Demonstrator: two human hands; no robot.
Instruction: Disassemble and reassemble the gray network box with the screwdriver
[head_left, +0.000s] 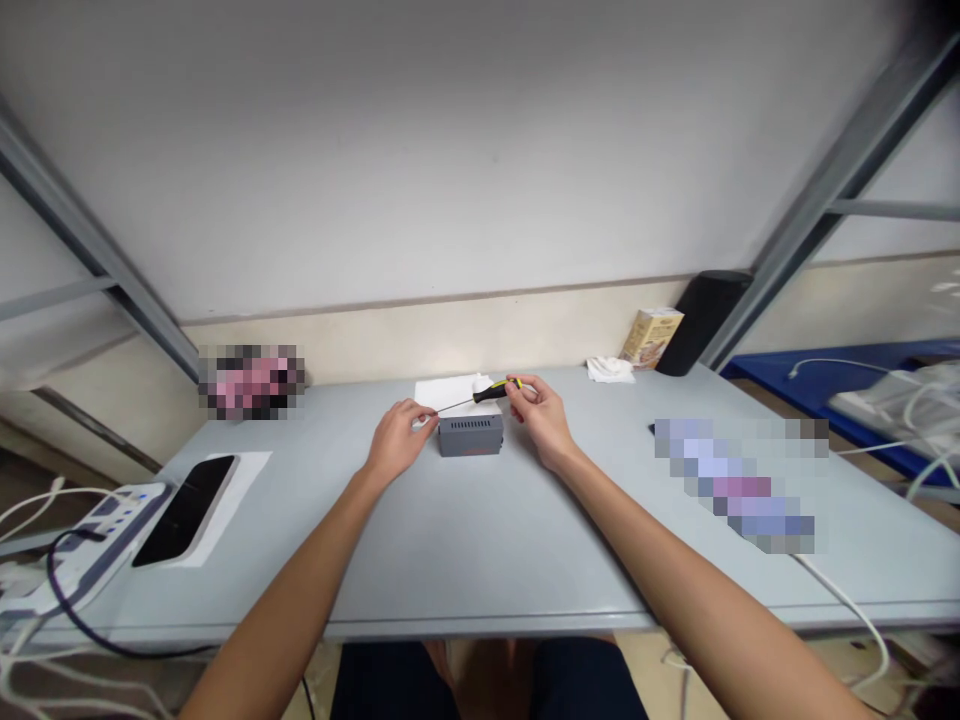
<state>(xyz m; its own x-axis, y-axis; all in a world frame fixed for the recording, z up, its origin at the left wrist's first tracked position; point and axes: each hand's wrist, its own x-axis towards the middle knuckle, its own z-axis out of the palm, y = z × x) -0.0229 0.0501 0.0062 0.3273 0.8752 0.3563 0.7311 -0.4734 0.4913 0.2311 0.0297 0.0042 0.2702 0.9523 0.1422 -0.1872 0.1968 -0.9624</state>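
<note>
A small dark grey box [471,438] with a row of slots along its upper face stands on the table in front of me. Over it, a screwdriver [491,391] with a black and yellow handle lies nearly level, its thin shaft pointing left. The handle's end is pinched in the fingers of my right hand [541,415]. My left hand [400,435] is at the box's left end, thumb and fingers closed around the shaft's tip. Whether those fingers also touch the box, I cannot tell. White paper [442,390] lies behind the box.
On the left of the grey table [480,550] are a phone [187,508] on paper and a power strip [105,540] with cables. A black cylinder [705,320], a yellow carton [651,338] and crumpled tissue [610,370] stand at the back right. A blurred object [735,485] lies right.
</note>
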